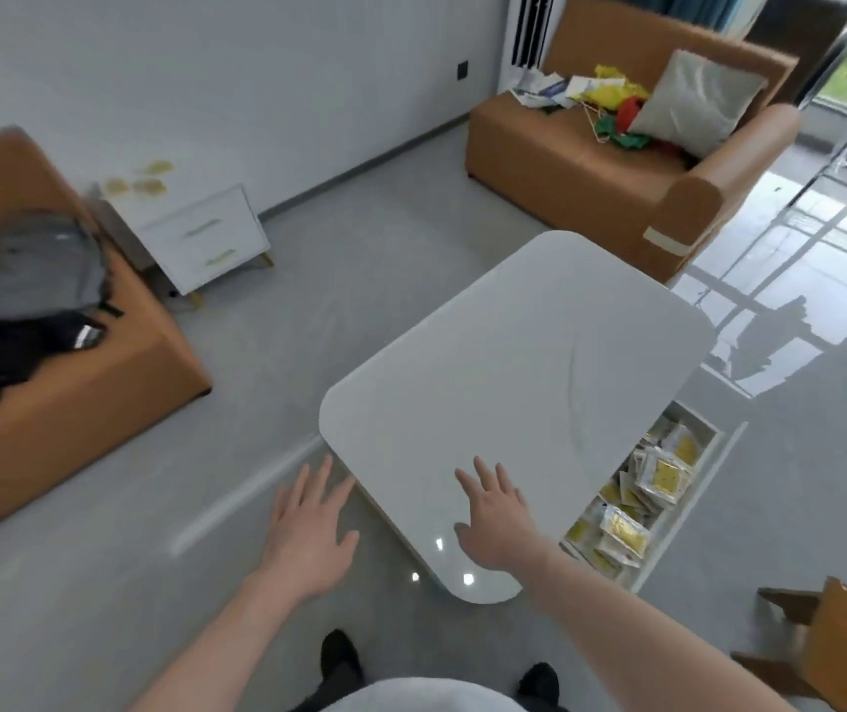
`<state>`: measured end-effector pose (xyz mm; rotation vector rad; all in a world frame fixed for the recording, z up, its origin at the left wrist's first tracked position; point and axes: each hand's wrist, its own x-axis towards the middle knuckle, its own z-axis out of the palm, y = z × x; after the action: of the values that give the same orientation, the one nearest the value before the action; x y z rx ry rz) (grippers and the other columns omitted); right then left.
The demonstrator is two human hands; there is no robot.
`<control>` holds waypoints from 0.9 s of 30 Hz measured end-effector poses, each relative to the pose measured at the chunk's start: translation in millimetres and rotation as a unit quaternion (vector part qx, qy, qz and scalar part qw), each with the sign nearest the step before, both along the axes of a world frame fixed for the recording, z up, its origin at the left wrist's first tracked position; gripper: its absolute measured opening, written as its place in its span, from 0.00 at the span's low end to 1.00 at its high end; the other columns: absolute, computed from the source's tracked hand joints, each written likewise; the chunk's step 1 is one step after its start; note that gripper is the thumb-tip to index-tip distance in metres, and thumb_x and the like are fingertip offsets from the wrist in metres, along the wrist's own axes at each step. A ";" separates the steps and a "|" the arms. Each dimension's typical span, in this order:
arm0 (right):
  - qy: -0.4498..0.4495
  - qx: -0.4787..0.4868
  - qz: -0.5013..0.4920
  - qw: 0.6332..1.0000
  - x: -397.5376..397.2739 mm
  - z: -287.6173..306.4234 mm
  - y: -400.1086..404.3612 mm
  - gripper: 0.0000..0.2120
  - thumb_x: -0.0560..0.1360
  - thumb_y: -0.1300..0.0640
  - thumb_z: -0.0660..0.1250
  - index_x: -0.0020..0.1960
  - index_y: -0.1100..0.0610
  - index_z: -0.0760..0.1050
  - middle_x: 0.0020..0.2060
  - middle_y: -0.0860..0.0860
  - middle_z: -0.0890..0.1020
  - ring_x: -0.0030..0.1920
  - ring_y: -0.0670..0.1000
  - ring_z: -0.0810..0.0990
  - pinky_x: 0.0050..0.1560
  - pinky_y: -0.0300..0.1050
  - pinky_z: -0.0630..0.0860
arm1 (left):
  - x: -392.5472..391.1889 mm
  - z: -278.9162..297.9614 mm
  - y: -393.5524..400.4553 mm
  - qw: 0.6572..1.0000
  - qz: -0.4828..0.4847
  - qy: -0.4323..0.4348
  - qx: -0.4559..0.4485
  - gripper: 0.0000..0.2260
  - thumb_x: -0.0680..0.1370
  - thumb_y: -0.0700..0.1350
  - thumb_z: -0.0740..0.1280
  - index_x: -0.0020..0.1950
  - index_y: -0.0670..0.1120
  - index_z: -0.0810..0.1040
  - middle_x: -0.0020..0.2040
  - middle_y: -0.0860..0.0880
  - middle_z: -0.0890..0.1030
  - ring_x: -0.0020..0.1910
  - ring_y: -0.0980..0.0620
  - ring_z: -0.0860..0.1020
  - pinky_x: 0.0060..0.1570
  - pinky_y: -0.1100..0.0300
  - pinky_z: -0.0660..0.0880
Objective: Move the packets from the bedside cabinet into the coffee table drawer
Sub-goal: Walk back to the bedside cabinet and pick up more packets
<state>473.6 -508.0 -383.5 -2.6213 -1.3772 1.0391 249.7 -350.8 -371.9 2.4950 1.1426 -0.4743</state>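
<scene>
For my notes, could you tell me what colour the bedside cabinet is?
White with gold handles and legs, head view.

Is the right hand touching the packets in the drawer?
Apart. In the head view the right hand is spread open over the white coffee table top, and bare tabletop shows between it and the packets in the open drawer.

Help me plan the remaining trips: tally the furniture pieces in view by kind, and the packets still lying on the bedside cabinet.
Orange sofas: 2
White bedside cabinet: 1
White coffee table: 1
Wooden stool: 1
Packets on the cabinet top, blurred: about 3
Total: 5 furniture pieces, about 3 packets
</scene>
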 end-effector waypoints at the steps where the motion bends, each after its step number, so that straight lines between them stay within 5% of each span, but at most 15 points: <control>1: -0.001 0.010 0.004 1.000 -15.3 1.9 27.5 0.37 0.83 0.48 0.60 0.85 0.49 0.45 0.84 0.51 0.41 0.84 0.61 0.39 0.82 0.62 0.48 | -19.4 0.7 20.9 1.000 0.007 0.005 0.005 0.34 0.80 0.61 0.59 0.84 0.60 0.50 0.85 0.52 0.38 0.84 0.45 0.39 0.81 0.42 0.41; 9: -0.031 0.032 0.082 0.996 -88.1 24.1 190.6 0.37 0.82 0.45 0.59 0.85 0.48 0.44 0.84 0.50 0.39 0.83 0.61 0.36 0.81 0.64 0.45 | -111.0 23.6 158.5 0.998 0.052 0.024 0.033 0.34 0.82 0.62 0.56 0.85 0.56 0.49 0.84 0.49 0.36 0.83 0.42 0.36 0.80 0.39 0.40; 27: -0.012 0.065 0.208 0.976 -58.5 42.0 563.6 0.36 0.82 0.46 0.61 0.85 0.48 0.47 0.84 0.50 0.41 0.84 0.60 0.38 0.81 0.65 0.47 | -109.0 53.4 468.9 0.979 0.179 0.001 0.097 0.34 0.82 0.63 0.57 0.85 0.57 0.47 0.83 0.51 0.33 0.82 0.43 0.34 0.81 0.39 0.40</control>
<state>415.1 55.5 -341.5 -2.3121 -1.9807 0.9059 140.7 118.2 -318.4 2.3641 1.6656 -0.2749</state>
